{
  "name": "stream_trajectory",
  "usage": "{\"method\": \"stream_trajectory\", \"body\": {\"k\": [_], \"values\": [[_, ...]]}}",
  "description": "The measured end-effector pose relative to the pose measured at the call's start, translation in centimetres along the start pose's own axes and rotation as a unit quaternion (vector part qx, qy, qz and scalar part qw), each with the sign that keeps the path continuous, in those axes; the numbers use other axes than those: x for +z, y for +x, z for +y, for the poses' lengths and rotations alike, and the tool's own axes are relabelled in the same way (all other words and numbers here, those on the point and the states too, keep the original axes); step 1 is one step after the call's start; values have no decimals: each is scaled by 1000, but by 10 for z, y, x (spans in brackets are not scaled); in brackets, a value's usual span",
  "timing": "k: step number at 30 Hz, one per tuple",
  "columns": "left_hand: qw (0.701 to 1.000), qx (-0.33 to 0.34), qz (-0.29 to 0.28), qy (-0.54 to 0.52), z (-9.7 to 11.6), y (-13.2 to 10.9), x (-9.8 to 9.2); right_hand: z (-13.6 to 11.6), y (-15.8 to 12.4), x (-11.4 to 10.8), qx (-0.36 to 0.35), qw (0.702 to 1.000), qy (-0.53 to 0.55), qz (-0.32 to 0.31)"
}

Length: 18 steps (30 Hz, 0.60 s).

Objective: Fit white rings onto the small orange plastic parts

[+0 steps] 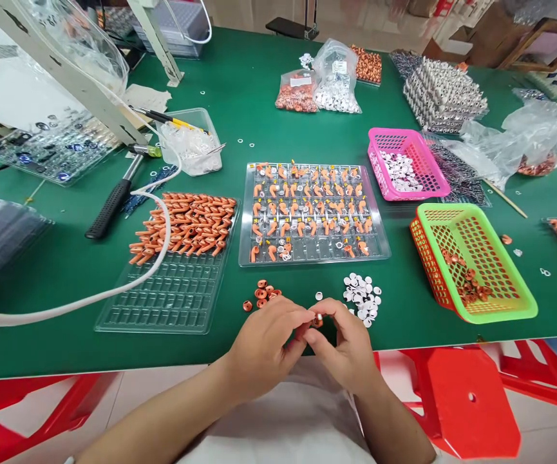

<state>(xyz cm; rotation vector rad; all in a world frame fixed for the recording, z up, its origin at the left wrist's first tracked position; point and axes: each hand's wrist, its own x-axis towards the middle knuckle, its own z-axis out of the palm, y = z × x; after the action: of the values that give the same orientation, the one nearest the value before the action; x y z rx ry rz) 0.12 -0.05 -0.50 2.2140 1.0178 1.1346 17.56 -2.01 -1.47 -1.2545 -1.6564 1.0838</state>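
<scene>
In the head view my left hand (269, 345) and my right hand (348, 345) meet at the table's front edge. Between their fingertips sits a small copper-coloured round part (317, 321) with a white piece on it; both hands pinch it, and fingers hide much of it. Left of the fingers lies a little heap of similar copper-coloured round parts (261, 294). White discs (362, 296) are piled to the right, with one loose disc (319, 296) just beyond my fingertips. Behind these stands a clear compartment tray (302, 248) with rows of curved orange pieces.
On the left are a tray stacked with orange pieces (186, 222), a white cable (89, 299) crossing it, and a hammer (109, 209). To the right stand a green basket (514, 283) and a pink basket (406, 134). Plastic bags (336, 77) lie farther back.
</scene>
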Motion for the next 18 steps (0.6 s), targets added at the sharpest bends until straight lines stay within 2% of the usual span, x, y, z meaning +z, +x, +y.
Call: {"method": "stream_trajectory", "body": {"k": [4, 9, 13, 18], "values": [[998, 37, -7, 49, -2, 0, 2, -3, 2, -3, 17, 1000, -12, -2], [998, 28, -1, 63, 0, 1, 6, 0, -1, -1, 20, 999, -23, 37], [998, -53, 4, -26, 1, 3, 6, 3, -3, 2, 59, 994, 68, 64], [970, -176, -25, -167, -1, 6, 3, 7, -3, 6, 78, 973, 200, 89]]}}
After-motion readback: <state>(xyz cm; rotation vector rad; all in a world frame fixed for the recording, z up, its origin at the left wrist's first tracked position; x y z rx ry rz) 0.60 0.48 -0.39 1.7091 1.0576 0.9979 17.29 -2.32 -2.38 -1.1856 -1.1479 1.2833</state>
